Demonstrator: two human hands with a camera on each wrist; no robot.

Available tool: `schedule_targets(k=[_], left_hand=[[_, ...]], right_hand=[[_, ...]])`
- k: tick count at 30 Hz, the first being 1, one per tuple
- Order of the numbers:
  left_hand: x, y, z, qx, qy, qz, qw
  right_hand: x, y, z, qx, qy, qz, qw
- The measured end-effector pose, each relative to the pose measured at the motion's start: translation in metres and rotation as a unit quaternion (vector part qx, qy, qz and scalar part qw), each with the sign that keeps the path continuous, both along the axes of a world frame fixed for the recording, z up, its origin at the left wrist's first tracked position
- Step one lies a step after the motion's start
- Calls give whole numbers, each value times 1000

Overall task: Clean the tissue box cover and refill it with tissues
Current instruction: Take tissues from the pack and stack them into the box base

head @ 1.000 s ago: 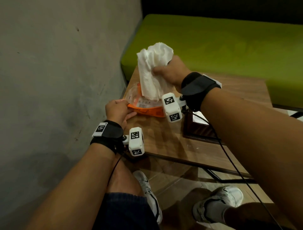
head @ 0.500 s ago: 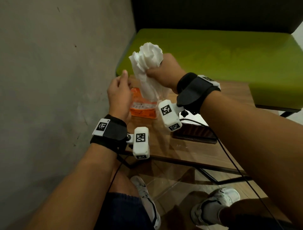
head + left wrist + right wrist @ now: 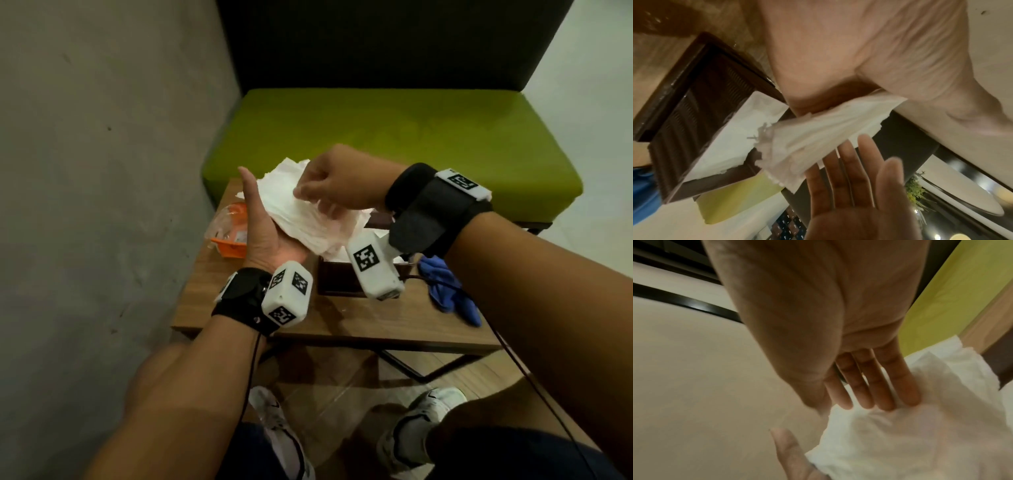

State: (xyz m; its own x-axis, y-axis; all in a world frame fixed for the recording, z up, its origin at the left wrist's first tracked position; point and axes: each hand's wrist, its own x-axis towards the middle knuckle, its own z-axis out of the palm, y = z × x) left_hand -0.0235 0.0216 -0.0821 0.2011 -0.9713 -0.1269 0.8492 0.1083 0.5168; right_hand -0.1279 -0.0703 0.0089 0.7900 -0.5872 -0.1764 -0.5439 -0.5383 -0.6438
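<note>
Left hand [image 3: 263, 229], earlier off them, now flat under tissues [image 3: 301, 212], right hand [image 3: 337, 185] apparently pinching.

Your head camera looks forward and down from above, taking in both forearms, the wooden table [image 3: 342, 318] and the green bench [image 3: 394, 137] beyond. Your left wrist camera sits close under the left hand [image 3: 855, 203], facing along the palm, its frame turned over; the brown box [image 3: 694, 113] shows at left. Your right wrist camera looks along the right hand [image 3: 807, 313], very near. All three share the tissue stack [image 3: 305, 212].
</note>
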Motion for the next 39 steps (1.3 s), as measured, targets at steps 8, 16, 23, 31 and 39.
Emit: schedule_targets(k=[8, 16, 23, 31, 39], left_hand=[[-13, 7, 16, 21, -19, 8, 1000], [-12, 2, -2, 45, -11, -50, 998], [-11, -3, -7, 80, -38, -60, 994], [-17, -10, -10, 81, -53, -77, 992], [-14, -8, -9, 125, -57, -36, 990]], right_hand=[[-28, -12, -20, -19, -39, -91, 995], [-29, -6, -36, -33, -74, -137, 987], [-42, -8, -42, 83, -141, -181, 970], [-38, -4, -49, -8, -115, -172, 978], [-49, -1, -59, -139, -151, -167, 964]])
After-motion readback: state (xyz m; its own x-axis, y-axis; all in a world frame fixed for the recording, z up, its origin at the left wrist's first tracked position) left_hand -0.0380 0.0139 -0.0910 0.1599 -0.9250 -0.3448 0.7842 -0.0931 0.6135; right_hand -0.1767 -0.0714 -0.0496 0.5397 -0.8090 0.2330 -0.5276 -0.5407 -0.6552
